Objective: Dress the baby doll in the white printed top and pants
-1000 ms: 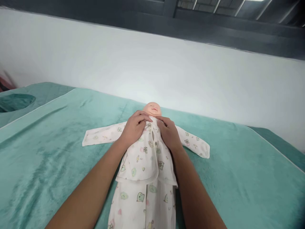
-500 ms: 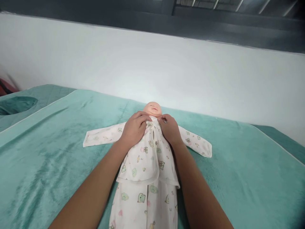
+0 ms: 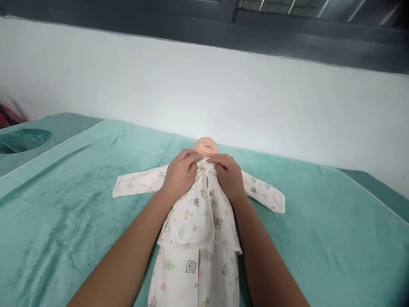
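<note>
A baby doll point(image 3: 206, 146) lies on its back, its head toward the wall. It wears a white baby shirt point(image 3: 188, 221) printed with small bears, sleeves stretched out to both sides. My left hand point(image 3: 182, 172) is closed on the shirt's collar at the left of the doll's neck. At the right of the neck, my right hand point(image 3: 229, 175) holds the collar edge, its fingers reaching inward under the chin. The fingertips of both hands nearly meet and are partly hidden. Matching printed pants point(image 3: 179, 277) extend below the shirt hem toward me.
A green plush cover point(image 3: 79, 204) spreads under the doll, with a round recess point(image 3: 25, 140) at the far left. Behind it rises a white wall point(image 3: 191, 89) below a dark window frame point(image 3: 159, 19). A red object point(image 3: 11, 115) shows at the left edge.
My right fingers have stretched inward along the collar, from a bent pinch to a straighter reach under the chin. My left hand stays nearly in place.
</note>
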Tool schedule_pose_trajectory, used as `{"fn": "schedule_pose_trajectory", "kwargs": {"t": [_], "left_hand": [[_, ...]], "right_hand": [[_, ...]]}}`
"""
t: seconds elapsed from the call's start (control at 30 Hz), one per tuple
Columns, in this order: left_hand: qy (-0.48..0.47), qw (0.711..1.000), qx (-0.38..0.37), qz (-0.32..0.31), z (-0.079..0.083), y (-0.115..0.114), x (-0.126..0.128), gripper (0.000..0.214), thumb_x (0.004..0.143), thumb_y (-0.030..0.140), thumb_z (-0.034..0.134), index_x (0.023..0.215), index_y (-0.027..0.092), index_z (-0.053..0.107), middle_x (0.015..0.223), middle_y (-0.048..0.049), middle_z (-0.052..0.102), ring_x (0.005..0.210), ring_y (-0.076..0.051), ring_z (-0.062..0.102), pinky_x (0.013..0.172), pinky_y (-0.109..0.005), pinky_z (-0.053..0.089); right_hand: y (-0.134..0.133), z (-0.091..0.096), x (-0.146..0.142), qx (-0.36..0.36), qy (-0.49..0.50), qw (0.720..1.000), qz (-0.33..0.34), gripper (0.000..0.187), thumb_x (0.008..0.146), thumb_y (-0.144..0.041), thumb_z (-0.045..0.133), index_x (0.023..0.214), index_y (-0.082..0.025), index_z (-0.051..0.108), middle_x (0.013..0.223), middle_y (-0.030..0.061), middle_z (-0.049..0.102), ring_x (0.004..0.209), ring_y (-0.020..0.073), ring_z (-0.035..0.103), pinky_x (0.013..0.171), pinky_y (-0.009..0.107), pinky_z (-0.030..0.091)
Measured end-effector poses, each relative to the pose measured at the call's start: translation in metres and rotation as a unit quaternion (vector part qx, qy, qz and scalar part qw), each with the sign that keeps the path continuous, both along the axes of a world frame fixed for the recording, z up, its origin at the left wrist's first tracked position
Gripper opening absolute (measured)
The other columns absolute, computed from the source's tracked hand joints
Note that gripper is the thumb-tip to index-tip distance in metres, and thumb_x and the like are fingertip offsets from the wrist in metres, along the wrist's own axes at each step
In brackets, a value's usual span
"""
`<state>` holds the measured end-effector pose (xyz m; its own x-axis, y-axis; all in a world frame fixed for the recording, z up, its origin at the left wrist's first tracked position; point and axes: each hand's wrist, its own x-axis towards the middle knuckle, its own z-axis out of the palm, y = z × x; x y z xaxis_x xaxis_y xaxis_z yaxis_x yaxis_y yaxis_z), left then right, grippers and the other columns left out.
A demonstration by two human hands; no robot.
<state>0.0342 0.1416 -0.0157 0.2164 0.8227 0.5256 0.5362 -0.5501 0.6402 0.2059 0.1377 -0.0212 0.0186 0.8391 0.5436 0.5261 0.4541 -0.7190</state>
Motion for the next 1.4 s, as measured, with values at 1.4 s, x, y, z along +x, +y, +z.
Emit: {"fn": "schedule_pose_trajectory", "kwargs": {"t": [1.4], "left_hand": [[-0.085, 0.964, -0.148, -0.206, 0.020, -0.012, -0.012, 0.011, 0.084, 0.031, 0.062, 0.079, 0.022, 0.062, 0.099, -0.0035, 0.061, 0.112, -0.022, 0.049, 0.100, -0.036, 0.034]], "right_hand": [[-0.066, 0.060, -0.014, -0.278, -0.193, 0.941, -0.004, 0.010, 0.085, -0.032, 0.045, 0.084, -0.024, 0.050, 0.084, 0.0001, 0.059, 0.071, 0.0166, 0.053, 0.056, 0.029, 0.036]]}}
